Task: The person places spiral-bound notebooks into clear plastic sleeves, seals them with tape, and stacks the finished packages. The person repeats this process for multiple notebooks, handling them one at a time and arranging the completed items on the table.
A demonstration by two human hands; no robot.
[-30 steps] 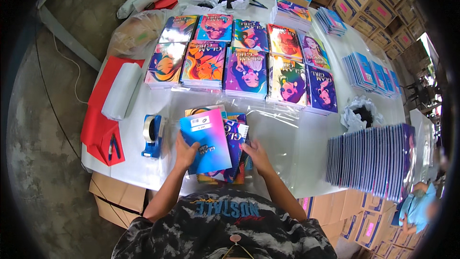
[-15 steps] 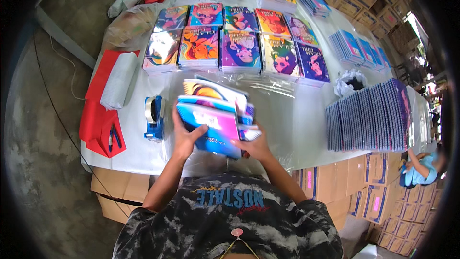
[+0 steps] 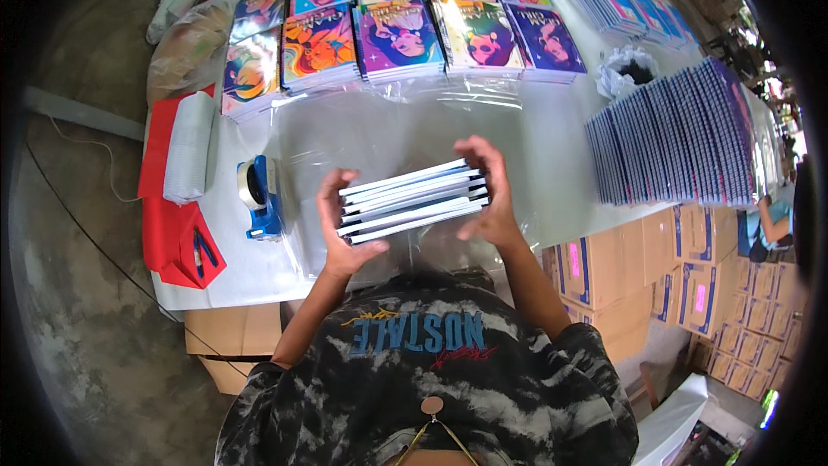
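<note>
A small stack of notebooks is between my two hands, with the white page edges turned up and the covers out of sight. My left hand grips the stack's left end, thumb along the near side. At the other end, my right hand curls its fingers round the far corner, with the thumb on the near side. Beneath lies a clear plastic sheet on the white-covered table. Beyond it, notebooks with colourful illustrated covers are laid out in two rows of piles.
A blue tape dispenser stands left of my hands. Farther left are red material with pens and a white roll-like bundle. At right stand a long row of spiral notebooks, a crumpled plastic bag, blue notebooks and cardboard boxes.
My hands have turned the notebooks from covers showing to page edges up, and squared the loose bunch into a neater stack. My grip has shifted to its two ends.
</note>
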